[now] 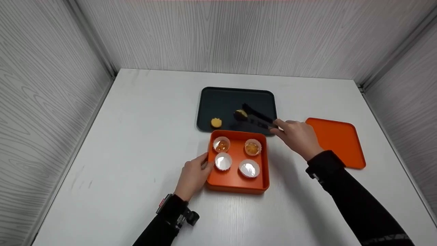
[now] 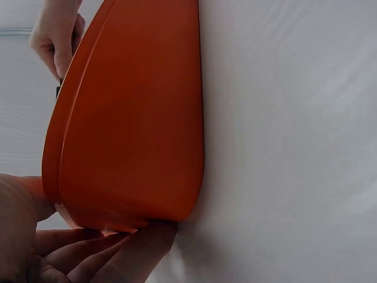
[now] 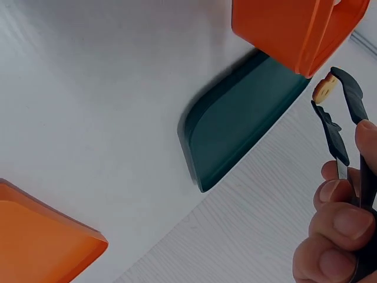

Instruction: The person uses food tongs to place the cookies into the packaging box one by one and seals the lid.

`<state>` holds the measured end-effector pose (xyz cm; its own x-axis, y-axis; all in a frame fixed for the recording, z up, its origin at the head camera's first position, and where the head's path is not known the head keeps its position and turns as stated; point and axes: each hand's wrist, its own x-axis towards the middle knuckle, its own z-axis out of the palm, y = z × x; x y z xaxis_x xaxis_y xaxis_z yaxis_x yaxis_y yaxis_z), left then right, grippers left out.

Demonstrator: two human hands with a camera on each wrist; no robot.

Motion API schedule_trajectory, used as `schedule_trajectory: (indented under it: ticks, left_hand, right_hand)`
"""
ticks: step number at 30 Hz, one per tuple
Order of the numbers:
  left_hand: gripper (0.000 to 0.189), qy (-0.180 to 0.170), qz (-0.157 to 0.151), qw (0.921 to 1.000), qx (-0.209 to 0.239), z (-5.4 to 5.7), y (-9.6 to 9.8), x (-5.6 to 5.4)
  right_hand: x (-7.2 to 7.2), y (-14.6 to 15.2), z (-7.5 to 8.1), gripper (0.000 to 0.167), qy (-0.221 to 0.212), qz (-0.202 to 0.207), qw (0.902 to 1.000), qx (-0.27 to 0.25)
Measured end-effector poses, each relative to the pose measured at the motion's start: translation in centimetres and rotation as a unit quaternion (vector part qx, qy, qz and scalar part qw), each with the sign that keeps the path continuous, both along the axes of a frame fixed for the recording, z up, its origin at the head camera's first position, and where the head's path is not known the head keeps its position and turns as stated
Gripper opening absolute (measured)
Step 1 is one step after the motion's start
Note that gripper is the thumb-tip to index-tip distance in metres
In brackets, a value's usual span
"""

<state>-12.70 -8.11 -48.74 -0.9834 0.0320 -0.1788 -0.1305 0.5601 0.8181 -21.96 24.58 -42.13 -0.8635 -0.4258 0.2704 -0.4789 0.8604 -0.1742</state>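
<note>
My right hand (image 1: 296, 136) holds black tongs (image 1: 261, 118) over the dark green tray (image 1: 222, 99). Pinched between the tong tips is a small yellow-brown cookie (image 3: 324, 88), raised above the tray in the right wrist view. A second yellow cookie (image 1: 216, 122) lies near the tray's front left. My left hand (image 1: 194, 176) grips the left wall of a square orange box (image 1: 235, 186), thumb at the rim and fingers along the outside. Inside are white paper cups: the back left cup (image 1: 221, 139) and back right cup (image 1: 253, 141) hold cookies; the front left cup (image 1: 223, 161) and front right cup (image 1: 249, 168) are empty.
A flat orange tray (image 1: 338, 140) lies on the white table (image 1: 136, 136) to the right, partly behind my right forearm. The box stands directly in front of the dark green tray. Grey wood-grain panels (image 1: 218, 37) wall in the table at the back and both sides.
</note>
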Motion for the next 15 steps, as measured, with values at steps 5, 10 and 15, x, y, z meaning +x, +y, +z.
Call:
schedule_trajectory:
  ticks: [5, 10, 15]
  left_hand:
    - [0.05, 0.012, 0.001, 0.9999, -0.002, 0.0, 0.0, 0.1]
    - [0.049, 0.03, 0.0, 0.9995, -0.008, -0.1, 0.0, 0.2]
    - [0.049, 0.025, 0.001, 0.9997, -0.009, -0.2, 0.0, 0.1]
  right_hand:
    - [1.4, 0.7, 0.4, 0.026, 0.028, 0.018, 0.9994, -0.006]
    - [2.6, 1.4, 0.7, 0.03, 0.073, 0.035, 0.9967, -0.011]
    - [3.7, 1.8, 0.9, 0.031, 0.1, 0.047, 0.9938, -0.011]
